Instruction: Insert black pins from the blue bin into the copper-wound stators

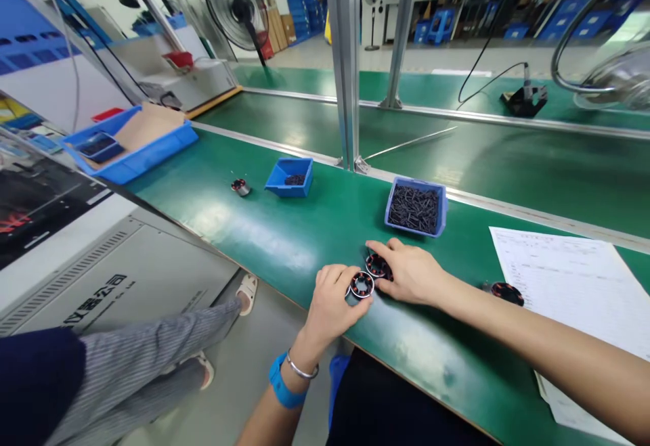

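Observation:
On the green table near its front edge, my left hand [335, 298] has its fingers around a round metal ring part [362, 285] with a dark core and reddish windings. Beside it, my right hand [409, 271] grips a second, similar ring part [376, 265], thumb and index finger on either side. The two parts sit close together. A sliver of another shiny rim shows under my left fingers, mostly hidden. Behind the hands stands a blue bin [415, 209] full of small black sticks or tubes. Another ring part [506, 293] lies beyond my right forearm, by the paper.
A smaller blue bin [289, 178] holds a few black pieces, with another ring part [240, 187] to its left. Printed sheets [569, 283] lie at the right. A metal post [345, 67] rises behind the table. A person's striped trouser legs [162, 338] are at the left.

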A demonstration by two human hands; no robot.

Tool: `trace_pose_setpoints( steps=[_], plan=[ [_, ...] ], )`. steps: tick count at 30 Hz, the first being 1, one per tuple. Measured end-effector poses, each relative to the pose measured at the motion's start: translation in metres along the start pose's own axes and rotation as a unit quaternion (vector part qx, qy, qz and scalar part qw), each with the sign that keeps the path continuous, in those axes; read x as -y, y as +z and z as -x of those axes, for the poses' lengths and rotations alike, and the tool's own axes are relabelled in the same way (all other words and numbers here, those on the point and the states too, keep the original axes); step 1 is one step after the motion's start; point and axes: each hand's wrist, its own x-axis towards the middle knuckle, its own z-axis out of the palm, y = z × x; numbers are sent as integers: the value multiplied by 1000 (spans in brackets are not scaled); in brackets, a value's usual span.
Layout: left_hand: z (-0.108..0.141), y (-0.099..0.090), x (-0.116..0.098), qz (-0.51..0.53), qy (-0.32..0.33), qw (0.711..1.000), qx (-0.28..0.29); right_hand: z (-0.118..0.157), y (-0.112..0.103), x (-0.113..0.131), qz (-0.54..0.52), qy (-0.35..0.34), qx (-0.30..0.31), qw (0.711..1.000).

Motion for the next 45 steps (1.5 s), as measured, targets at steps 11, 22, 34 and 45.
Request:
trace_pose_setpoints(
  steps=[11,22,34,45],
  plan=[
    [-3,6,0,29,-68,997,-33,-57,-105,-45,14,-23,-164,986],
    [-6,37,12,28,-9,997,-70,-327,-142,-166,146,-19,-21,989],
    [-40,19,-9,14,33,993,115,38,-113,-153,-73,-35,-4,997],
    [-72,21,-35,-177,93,975,98,84,-4,-93,-75,-4,-76,994]
  ],
)
